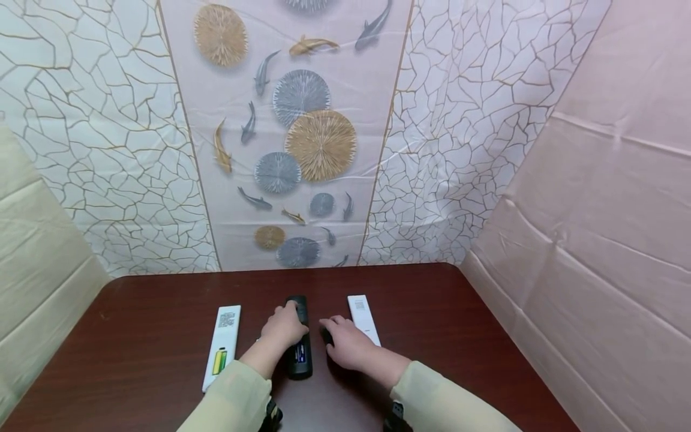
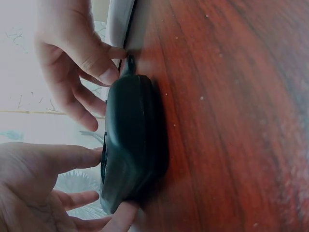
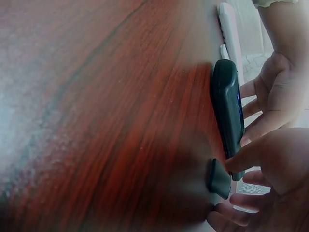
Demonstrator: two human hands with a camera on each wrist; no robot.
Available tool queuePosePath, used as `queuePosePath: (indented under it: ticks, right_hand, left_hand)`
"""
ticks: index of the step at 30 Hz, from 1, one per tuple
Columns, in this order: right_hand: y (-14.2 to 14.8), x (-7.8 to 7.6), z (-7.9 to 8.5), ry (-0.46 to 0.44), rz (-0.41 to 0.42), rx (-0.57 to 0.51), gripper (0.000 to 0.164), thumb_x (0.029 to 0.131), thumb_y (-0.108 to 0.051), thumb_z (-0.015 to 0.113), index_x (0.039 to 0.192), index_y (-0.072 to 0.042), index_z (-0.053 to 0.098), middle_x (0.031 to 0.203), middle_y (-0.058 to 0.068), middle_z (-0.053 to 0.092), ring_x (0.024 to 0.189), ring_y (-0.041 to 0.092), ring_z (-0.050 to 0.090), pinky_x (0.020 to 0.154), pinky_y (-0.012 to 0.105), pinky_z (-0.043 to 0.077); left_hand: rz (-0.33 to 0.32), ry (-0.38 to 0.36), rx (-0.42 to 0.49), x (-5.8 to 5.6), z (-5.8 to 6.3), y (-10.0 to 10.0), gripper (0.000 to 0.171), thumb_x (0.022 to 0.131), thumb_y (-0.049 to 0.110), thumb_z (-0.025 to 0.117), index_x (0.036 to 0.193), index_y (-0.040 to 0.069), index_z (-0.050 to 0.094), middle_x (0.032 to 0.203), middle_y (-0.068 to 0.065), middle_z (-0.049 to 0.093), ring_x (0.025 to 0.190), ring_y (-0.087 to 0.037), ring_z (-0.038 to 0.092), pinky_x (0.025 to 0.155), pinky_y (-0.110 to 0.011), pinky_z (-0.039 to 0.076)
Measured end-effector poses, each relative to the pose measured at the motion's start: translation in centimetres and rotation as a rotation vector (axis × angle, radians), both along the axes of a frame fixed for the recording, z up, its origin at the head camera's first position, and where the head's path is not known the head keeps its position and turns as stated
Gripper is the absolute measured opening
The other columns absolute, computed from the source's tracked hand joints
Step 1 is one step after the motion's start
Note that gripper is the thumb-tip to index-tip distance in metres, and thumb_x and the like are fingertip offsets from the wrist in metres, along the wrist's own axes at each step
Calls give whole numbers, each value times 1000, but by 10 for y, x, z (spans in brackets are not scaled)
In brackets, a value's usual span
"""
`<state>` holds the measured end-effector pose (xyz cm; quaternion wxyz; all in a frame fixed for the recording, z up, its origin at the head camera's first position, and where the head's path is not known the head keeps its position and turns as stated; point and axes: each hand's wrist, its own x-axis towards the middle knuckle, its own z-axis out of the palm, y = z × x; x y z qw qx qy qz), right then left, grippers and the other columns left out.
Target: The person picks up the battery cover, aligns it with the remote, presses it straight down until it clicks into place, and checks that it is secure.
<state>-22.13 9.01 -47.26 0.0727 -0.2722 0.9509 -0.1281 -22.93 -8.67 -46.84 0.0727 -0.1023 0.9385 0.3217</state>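
A black remote control (image 1: 300, 357) lies back up on the table, with blue batteries visible in its open compartment. My left hand (image 1: 283, 329) grips it, the thumb along its right side and the fingers over the far part. To the right, my right hand (image 1: 348, 345) pinches a small black battery cover (image 3: 219, 179) between thumb and fingers, low over the tabletop. In the left wrist view, the cover (image 2: 129, 65) shows just beyond the end of the remote, partly hidden by the right thumb.
A long white remote (image 1: 222, 336) with a printed code and a yellow-green battery lies on the left. Another white remote (image 1: 363, 313) lies behind the right hand, partly covered by it. The dark red-brown table (image 1: 135, 336) ends at a patterned cloth wall (image 1: 291, 246).
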Motion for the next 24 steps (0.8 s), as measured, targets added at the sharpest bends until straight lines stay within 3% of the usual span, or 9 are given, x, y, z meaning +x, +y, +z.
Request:
queuePosePath:
  ticks: [12, 24]
  right_hand:
    - [-4, -7, -3, -6, 7, 24, 53, 94, -14, 65, 144, -11, 50, 138, 9, 53, 125, 27, 50, 98, 39, 48]
    - [-4, -9, -1, -14, 17, 26, 44, 94, -14, 65, 137, -8, 57, 134, 8, 57, 121, 26, 52, 97, 39, 49]
  left_hand:
    - [6, -17, 60, -5, -3, -4, 67, 87, 27, 76, 143, 6, 46, 123, -26, 51, 107, -41, 55, 84, -57, 50]
    - [24, -5, 83, -7, -9, -3, 74, 85, 28, 78, 145, 4, 41, 122, -27, 51, 105, -41, 56, 83, -56, 50]
